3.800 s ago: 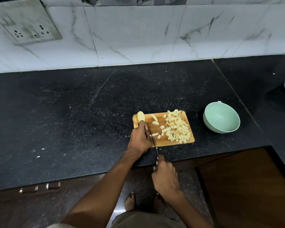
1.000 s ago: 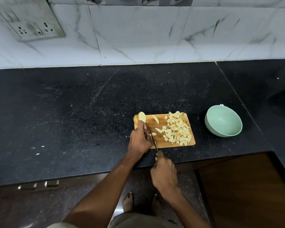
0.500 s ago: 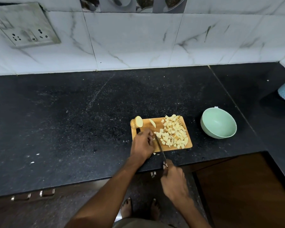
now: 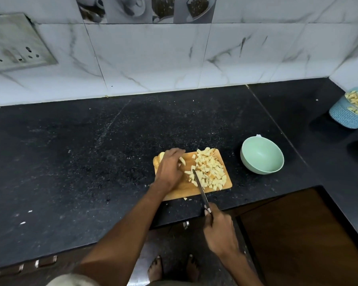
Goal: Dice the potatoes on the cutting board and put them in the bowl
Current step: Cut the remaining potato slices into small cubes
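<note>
Since half a second ago the left hand has slid up the cutting board toward the uncut potato piece at its upper left corner, fingers reaching over it; can't tell if it's actually gripping. Right hand, lower middle of the frame, is wrapped around the knife handle, with the blade angled up-left and its tip against the left edge of the diced potato pile. That pile covers the right half of the board. Green bowl sits on the black counter just right of the board, nothing in it. Blue bowl with more potato bits is at the far right edge.
</note>
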